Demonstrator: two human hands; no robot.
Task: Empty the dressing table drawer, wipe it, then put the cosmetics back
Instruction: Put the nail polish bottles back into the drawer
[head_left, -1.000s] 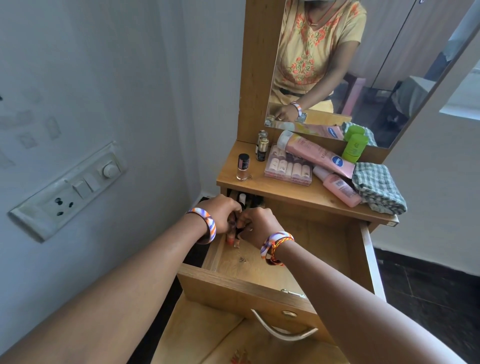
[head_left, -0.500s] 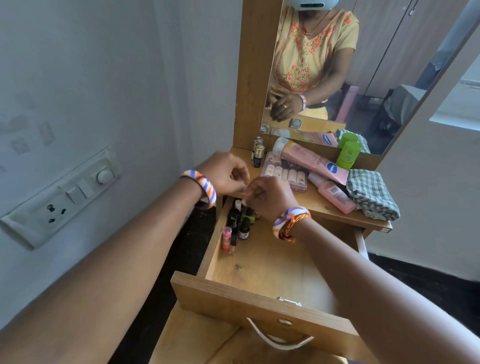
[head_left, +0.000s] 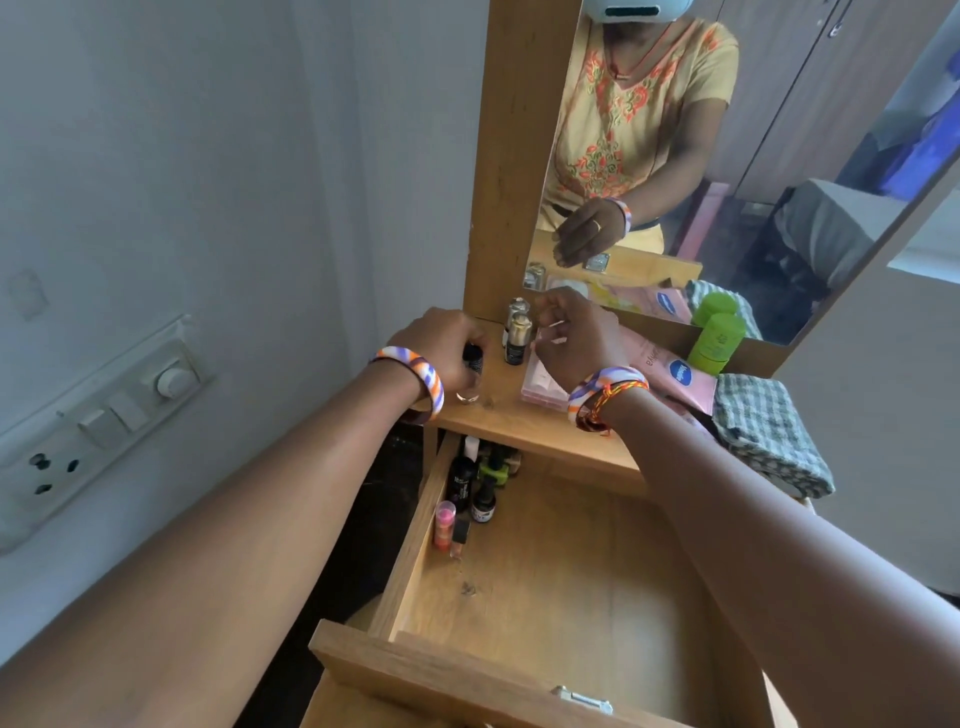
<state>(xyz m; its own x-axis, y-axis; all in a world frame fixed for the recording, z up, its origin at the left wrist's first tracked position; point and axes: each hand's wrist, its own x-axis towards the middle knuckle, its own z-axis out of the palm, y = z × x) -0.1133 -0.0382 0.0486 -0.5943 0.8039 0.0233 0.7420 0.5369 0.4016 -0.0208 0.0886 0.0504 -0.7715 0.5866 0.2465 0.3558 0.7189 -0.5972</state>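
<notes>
Above the open drawer (head_left: 550, 587), the left hand (head_left: 441, 348) grips a bottle (head_left: 472, 359) on the surface (head_left: 498, 415); right hand (head_left: 571, 340) fingers hang loosely spread; best stood upright, clear of neighbours.

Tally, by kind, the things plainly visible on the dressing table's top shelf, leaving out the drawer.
Gold-capped bottles: 2
Green bottle: 1
Pink tube: 1
Pink palette box: 1
Checked cloth: 1
Black-capped bottle in left hand: 1
Total: 7

both arms stretched forward; left hand (head_left: 447, 345) fingers curled tight round something small, right hand (head_left: 574, 338) hovering, fingers loose.
</notes>
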